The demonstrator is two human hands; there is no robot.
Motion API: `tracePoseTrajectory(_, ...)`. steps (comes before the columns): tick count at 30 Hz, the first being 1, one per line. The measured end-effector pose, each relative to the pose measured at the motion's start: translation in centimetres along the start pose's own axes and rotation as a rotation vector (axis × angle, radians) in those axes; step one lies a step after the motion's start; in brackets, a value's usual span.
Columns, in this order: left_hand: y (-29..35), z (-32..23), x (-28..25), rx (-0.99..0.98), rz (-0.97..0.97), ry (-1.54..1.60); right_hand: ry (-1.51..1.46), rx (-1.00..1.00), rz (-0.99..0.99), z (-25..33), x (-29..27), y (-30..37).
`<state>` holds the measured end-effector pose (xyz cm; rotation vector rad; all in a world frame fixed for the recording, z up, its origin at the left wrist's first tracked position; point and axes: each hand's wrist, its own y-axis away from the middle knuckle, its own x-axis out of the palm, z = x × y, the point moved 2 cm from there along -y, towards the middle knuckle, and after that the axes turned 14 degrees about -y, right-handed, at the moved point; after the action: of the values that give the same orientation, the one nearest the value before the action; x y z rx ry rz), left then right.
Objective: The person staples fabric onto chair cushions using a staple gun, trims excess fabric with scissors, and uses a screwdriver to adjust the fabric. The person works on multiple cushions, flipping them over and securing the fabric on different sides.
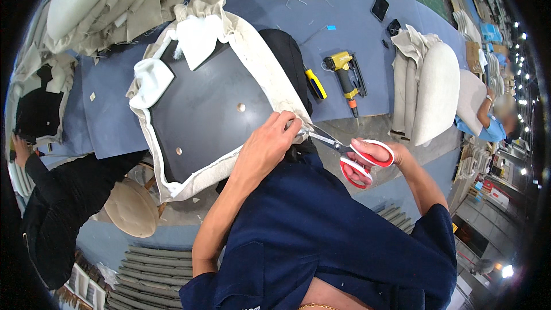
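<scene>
Pinching the cover fabric at the right-hand corner of the dark-backed seat, our left grip likely tensioned it for the scissors, clamped in our right grip. Seat overhung the bench at its near edge, probably for clearance.

A head-worn fisheye looks steeply down — close above the wearer's shirt, the worktable beyond.

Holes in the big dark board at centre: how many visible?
2. One hole right of centre on the dark board; a second hole toward its lower left. White padding overlaps the board's far edge, so others may be hidden.
</scene>
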<state>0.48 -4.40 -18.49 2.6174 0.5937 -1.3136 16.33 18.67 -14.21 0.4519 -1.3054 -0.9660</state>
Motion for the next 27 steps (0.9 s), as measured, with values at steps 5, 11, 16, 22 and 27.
tracePoseTrajectory(5, -0.5, 0.2, 1.0, -0.031, -0.033, -0.009, -0.042, 0.091, -0.014, 0.3, -1.0, 0.2)
tracePoseTrajectory(11, -0.6, 0.0, 1.7, -0.097, -0.115, 0.072, -0.098, 0.033, 0.078, 0.1, -1.8, -1.6)
tracePoseTrajectory(16, -0.1, 0.1, 2.3, 0.075, -0.28, -0.083, -0.357, -0.004, 0.139, -3.0, -0.9, -2.8)
tracePoseTrajectory(22, -0.4, 0.2, 2.3, -0.062, -0.259, 0.003, -0.204, 0.0, 0.061, -4.0, -1.7, -1.5)
tracePoseTrajectory(27, -0.9, 1.0, 0.4, 0.006, -0.15, -0.075, -0.268, -0.014, 0.143, -1.7, -1.2, -2.6)
